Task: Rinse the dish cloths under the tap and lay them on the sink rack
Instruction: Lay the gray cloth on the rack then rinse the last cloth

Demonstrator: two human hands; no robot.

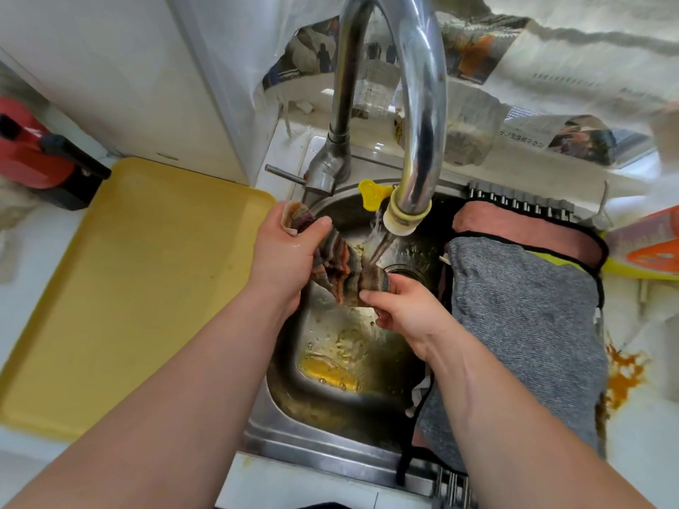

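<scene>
Rinsing striped cloth [338,266] under tap [401,218], left hand [290,251] and right hand [404,306] gripping its ends; grey cloth [521,317] and seemingly pink cloth [514,229] already on rack [521,204].

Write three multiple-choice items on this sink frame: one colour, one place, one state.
1. The flat plastic tray left of the stainless steel sink is:
A. yellow
B. blue
C. white

2. The grey knitted cloth with black edging lies:
A. on the tray
B. across the sink's right side
C. on the floor

3. The multicoloured striped cloth is:
A. spread on the tray
B. gripped by the left hand and the right hand under the running curved chrome tap
C. sunk at the drain

Key:
1 A: the tray is plain yellow.
2 B: the grey cloth spans the sink's right side, clear of both hands.
3 B: each hand grips an end while water falls from the tap onto the cloth.
</scene>
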